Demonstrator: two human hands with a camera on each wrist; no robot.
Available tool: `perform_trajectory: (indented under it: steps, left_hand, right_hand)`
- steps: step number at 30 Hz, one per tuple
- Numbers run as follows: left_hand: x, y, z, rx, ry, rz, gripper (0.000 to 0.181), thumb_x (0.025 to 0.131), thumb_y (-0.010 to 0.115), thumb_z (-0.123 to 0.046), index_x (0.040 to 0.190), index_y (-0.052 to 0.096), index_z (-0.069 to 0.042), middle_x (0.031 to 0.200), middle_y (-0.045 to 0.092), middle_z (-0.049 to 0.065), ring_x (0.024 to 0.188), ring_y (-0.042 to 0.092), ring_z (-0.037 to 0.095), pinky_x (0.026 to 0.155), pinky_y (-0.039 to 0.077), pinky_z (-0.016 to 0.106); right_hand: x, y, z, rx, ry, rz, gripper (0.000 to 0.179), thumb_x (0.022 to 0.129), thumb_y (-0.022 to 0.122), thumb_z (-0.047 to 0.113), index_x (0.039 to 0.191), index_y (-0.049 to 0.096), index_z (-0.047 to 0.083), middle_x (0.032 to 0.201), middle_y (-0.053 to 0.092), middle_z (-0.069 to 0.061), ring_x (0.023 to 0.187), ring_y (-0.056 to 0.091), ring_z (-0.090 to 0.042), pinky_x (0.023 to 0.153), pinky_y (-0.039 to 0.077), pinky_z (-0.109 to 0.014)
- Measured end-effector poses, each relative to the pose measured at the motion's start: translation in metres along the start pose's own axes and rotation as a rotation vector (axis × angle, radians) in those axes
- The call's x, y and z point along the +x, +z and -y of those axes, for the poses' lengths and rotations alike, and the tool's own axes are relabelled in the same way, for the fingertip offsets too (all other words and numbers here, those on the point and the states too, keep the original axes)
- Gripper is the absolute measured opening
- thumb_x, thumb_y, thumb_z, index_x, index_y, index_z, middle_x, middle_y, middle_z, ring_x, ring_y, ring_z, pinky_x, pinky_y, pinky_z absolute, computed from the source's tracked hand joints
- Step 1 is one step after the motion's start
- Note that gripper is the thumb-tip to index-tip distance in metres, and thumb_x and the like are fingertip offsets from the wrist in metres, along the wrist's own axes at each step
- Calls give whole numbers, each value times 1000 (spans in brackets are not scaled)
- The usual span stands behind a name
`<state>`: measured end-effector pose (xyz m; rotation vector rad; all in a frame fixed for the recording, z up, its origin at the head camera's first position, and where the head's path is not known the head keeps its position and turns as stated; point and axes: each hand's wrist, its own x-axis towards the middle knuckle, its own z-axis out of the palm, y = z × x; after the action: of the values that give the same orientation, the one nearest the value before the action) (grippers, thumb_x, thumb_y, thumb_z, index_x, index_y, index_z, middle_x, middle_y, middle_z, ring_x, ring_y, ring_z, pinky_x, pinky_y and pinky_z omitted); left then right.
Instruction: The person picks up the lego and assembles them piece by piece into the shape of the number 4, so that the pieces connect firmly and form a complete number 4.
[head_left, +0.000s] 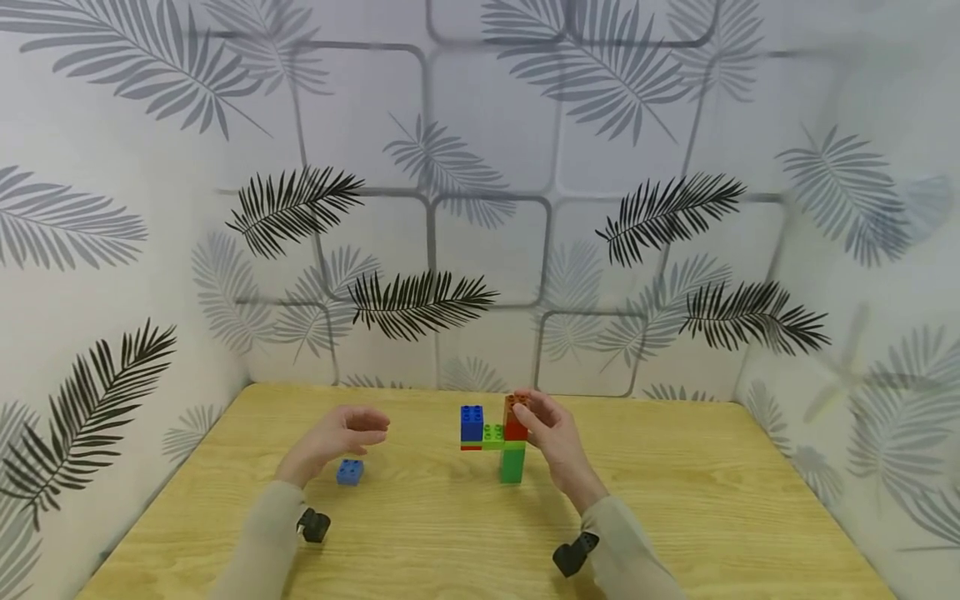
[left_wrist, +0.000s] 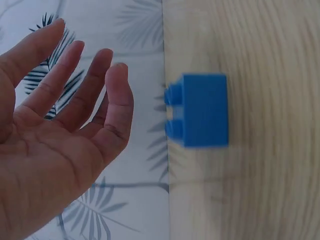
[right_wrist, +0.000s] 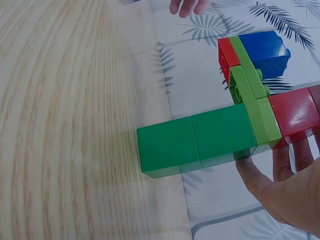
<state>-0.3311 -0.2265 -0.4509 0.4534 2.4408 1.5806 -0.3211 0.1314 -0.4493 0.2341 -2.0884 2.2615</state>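
My right hand (head_left: pixel 558 446) grips the upper part of a toy-brick structure, around its red brick (right_wrist: pixel 295 114) and the orange-brown brick (head_left: pixel 516 402) on top. Below these, a lime-green layer (right_wrist: pixel 257 117) sits on two stacked green bricks (right_wrist: pixel 197 140). The lime layer reaches out to the left, with a dark blue brick (head_left: pixel 472 423) on its far end and a red piece (right_wrist: pixel 228 59) underneath. Whether the green base touches the table cannot be told. A lighter blue brick (left_wrist: pixel 206 111) lies studs up on the table. Above and beside it, my left hand (head_left: pixel 337 437) hovers with relaxed fingers, holding nothing.
The pale wooden table (head_left: pixel 420 533) ends at a back wall (head_left: pixel 495 250) covered in leaf-patterned sheeting, with similar sheeting on both sides. Each wrist carries a small black camera, such as the left one (head_left: pixel 314 525).
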Motion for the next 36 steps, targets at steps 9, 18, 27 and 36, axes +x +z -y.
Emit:
perform_trajectory:
  steps: [9,18,27,36]
  left_hand:
    - [-10,-12,12,104,-93,-70,43,92,69,-16,129,58,3,128,59,23,111,59,27,89,52,42]
    - [-12,-20,23,102,-202,59,46,85,75,-12,127,62,0,130,60,20,110,60,25,79,55,37]
    - [-15,-20,23,178,-194,181,47,72,78,6,117,65,2,118,64,15,102,56,24,77,50,33]
    - [-6,-6,18,299,-190,138,39,70,77,10,107,70,-1,103,66,8,88,54,20,71,47,28]
  right_hand:
    - [-2,1,1,19,0,-6,39,95,65,20,131,59,5,116,63,-4,104,60,-16,91,55,-41]
    - [-1,0,1,32,9,10,39,96,63,19,132,58,5,115,63,-3,104,60,-15,93,54,-43]
    - [-1,-1,-2,30,22,32,47,96,65,22,137,53,2,122,62,-8,108,60,-18,97,51,-48]
    - [-1,-2,0,0,4,18,40,98,62,23,134,57,7,121,62,-7,106,60,-16,97,51,-48]
